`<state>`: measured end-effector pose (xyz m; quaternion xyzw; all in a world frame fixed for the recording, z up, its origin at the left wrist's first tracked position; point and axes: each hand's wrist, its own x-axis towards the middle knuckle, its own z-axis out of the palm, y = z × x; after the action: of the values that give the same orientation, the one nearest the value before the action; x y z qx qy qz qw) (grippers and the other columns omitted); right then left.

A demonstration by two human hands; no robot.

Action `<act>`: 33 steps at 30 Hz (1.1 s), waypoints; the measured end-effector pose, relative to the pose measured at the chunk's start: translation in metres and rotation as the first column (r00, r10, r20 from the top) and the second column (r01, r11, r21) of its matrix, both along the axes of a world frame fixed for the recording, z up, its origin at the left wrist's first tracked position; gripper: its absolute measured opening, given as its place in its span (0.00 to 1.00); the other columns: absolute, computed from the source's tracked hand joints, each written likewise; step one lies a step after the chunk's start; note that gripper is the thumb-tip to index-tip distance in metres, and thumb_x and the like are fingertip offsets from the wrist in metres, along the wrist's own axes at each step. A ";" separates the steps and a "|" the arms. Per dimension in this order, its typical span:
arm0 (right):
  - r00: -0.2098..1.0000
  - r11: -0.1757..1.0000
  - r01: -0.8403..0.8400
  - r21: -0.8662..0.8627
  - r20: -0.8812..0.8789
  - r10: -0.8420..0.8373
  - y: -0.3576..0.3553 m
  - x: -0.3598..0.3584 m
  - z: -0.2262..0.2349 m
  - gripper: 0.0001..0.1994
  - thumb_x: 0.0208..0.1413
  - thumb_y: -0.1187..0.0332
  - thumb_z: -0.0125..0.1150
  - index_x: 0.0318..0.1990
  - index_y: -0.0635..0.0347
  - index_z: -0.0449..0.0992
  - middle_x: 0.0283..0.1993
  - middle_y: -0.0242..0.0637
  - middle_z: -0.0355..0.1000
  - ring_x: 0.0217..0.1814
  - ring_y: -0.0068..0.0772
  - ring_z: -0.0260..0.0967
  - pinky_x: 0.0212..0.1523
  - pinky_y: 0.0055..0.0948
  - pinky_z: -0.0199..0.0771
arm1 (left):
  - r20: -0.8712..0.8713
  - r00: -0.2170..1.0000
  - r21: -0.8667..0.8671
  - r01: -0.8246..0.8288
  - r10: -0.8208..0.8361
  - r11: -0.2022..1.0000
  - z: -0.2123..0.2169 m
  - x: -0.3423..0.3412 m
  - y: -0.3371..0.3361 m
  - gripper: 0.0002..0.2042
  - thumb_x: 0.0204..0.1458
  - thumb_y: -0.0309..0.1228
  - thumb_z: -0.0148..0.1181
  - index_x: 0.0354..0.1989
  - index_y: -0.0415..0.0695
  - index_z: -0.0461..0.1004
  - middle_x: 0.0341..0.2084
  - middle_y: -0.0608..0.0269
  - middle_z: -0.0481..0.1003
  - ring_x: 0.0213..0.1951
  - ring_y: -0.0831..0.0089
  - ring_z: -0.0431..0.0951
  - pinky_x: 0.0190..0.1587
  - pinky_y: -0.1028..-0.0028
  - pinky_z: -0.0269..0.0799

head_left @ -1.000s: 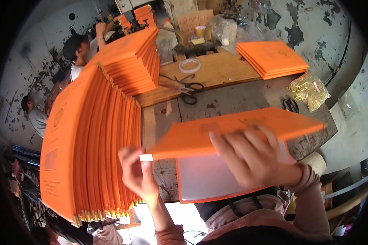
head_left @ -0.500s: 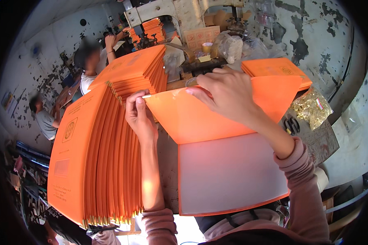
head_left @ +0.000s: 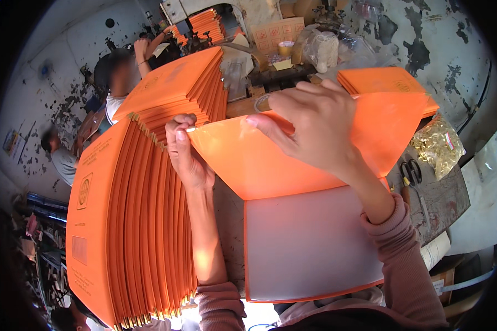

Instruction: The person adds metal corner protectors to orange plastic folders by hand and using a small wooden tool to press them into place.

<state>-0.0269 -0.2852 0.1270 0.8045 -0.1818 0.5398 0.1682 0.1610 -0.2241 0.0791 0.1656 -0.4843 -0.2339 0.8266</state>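
Orange folder (head_left: 287, 179) lies open on table (head_left: 447, 198), cover raised: L hand (head_left: 190, 160) pinches one corner, R hand (head_left: 317, 132) grips top edge. Stack (head_left: 149, 220) at L (w/ gold corners (head_left: 146, 319)) looks done; this one's prob. unfinished.

Smooth folder (head_left: 303, 220), shiny metal, worn surfaces
The folder's flap (head_left: 232, 160) has a soft sheen; its panel (head_left: 315, 243) looks like cloudy, satin plastic. The stack (head_left: 149, 231) shows matt covers (head_left: 91, 220), smooth but for pressed-looking marks (head_left: 84, 190), with shiny brass-coloured metal corners (head_left: 135, 321). The bag (head_left: 453, 157) is clear, crinkled, glossy plastic around glinting gold-coloured metal pieces (head_left: 431, 144). The scissors (head_left: 414, 182) have steel-looking blades (head_left: 423, 204) and smooth black handles (head_left: 419, 172), seemingly plastic. The worktop (head_left: 447, 204) is scuffed and matt; the board (head_left: 240, 107) looks like bare wood. The sleeves (head_left: 218, 303) are ribbed, matt knit cloth, and the wall (head_left: 453, 49) is rough and flaking.
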 end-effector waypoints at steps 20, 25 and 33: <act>0.984 0.996 0.083 -0.021 -0.158 -0.085 0.001 -0.012 0.002 0.18 0.48 0.51 0.56 0.24 0.59 0.72 0.20 0.32 0.70 0.27 0.29 0.70 0.34 0.30 0.65 | -0.003 0.991 0.279 -0.130 0.136 0.951 -0.003 -0.012 0.001 0.09 0.56 0.33 0.50 0.40 0.41 0.67 0.33 0.65 0.72 0.37 0.79 0.72 0.40 0.75 0.72; 0.962 0.996 0.017 -0.083 -0.271 -0.039 0.036 -0.035 0.001 0.09 0.42 0.63 0.55 0.25 0.59 0.70 0.23 0.34 0.70 0.29 0.31 0.71 0.32 0.30 0.67 | 0.101 0.942 0.065 0.315 -0.321 0.947 -0.020 0.021 0.015 0.34 0.53 0.58 0.40 0.55 0.38 0.59 0.49 0.54 0.67 0.52 0.63 0.67 0.57 0.62 0.60; 0.896 0.990 0.082 0.118 -0.444 -0.021 0.194 -0.097 -0.082 0.17 0.43 0.63 0.51 0.40 0.64 0.71 0.36 0.37 0.68 0.41 0.31 0.65 0.36 0.28 0.67 | 0.131 0.990 0.335 0.000 -0.047 0.942 -0.030 0.005 0.121 0.30 0.56 0.57 0.35 0.43 0.39 0.70 0.40 0.57 0.73 0.47 0.65 0.70 0.56 0.65 0.58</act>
<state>-0.1236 -0.0914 0.0451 0.9103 -0.1960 0.3251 0.1651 0.1658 -0.1027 0.0489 0.3134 -0.4953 -0.3104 0.7484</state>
